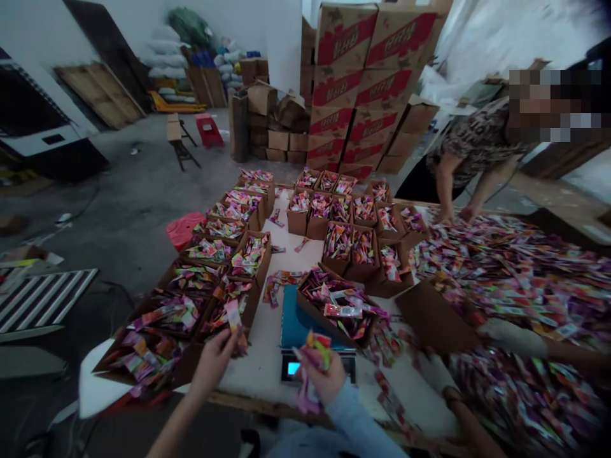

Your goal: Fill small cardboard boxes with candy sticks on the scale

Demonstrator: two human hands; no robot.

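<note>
My left hand (pixel 217 362) pinches a small, shiny candy packet (pixel 233 315) at the front end of the left row of boxes. In my right hand (pixel 329 378) is a bunch of colourful packets (pixel 319 346), held over the front of a digital scale (pixel 292 321) with a blue platform and a lit display. A cardboard box (pixel 312 304) filled with packets rests at an angle on the scale, just beyond my right hand. Close to my left hand stands a packet-filled box (pixel 251 312).
Packet-filled boxes (pixel 344 261) line both sides of the white table (pixel 281 261). A large packet heap (pixel 525 273) covers the right. A co-worker's gloved hands (pixel 436 372) hold a tilted box (pixel 434 318); another person (pixel 477 140) leans over the heap. A red stool (pixel 184 229) stands left.
</note>
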